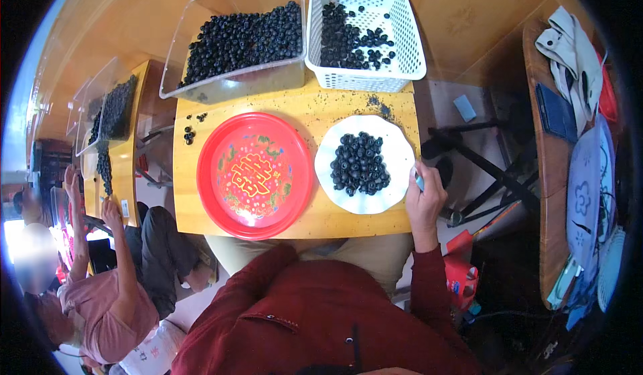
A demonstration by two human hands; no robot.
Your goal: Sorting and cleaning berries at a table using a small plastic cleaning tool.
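Plate (400, 167): white, dark berries (360, 164) piled on
Right hand (427, 197): grip's pinching a pale-blue thingy (420, 182)
Left hand: hidden, can't tell

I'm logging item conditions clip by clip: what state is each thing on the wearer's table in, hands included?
Clear rectangular plastic bin: open, holding many small dark round beads.
White perforated plastic basket: open, partly filled, beads mostly leftward.
Red round plastic tray: face up, printed pattern uncovered.
White scalloped plate: bearing clustered beads.
Light wooden table: scattered with dark crumbs, some loose beads.
Right hand: closed on a small light-blue object.
Left hand: out of view.
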